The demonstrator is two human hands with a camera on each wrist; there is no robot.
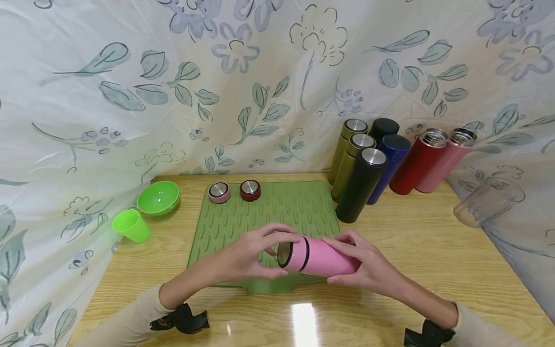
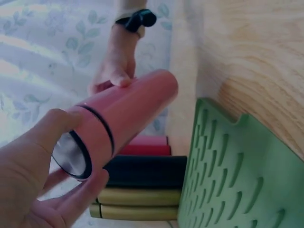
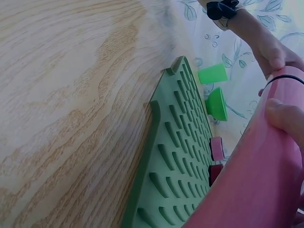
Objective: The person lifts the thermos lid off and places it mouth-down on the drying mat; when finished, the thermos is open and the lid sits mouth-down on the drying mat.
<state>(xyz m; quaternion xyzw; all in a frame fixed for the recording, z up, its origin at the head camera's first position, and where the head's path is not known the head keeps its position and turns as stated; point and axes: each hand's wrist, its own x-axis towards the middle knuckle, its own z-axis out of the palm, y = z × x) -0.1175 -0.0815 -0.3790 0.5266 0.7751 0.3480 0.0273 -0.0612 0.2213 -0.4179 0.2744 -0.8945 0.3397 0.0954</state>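
A pink thermos (image 1: 329, 258) is held tilted, nearly on its side, above the green drying mat (image 1: 277, 212). Its steel-topped cap (image 2: 90, 147), set off by a dark ring, points to the left. My left hand (image 1: 256, 253) has its thumb and fingers around this cap from opposite sides; in the left wrist view the thumb lies on the cap's edge. Toward the base, my right hand (image 1: 362, 260) grips the thermos body, with the thumb and fingers on either side. The palm side of the right hand is mostly hidden.
A pink cap (image 1: 219, 193) and a red cap (image 1: 250, 191) sit at the mat's back. Several thermoses, including a black one (image 1: 362, 185) and an uncapped red one (image 1: 418, 161), stand back right. A clear cup (image 1: 490, 202), green bowl (image 1: 158, 198) and green cup (image 1: 131, 226) flank them.
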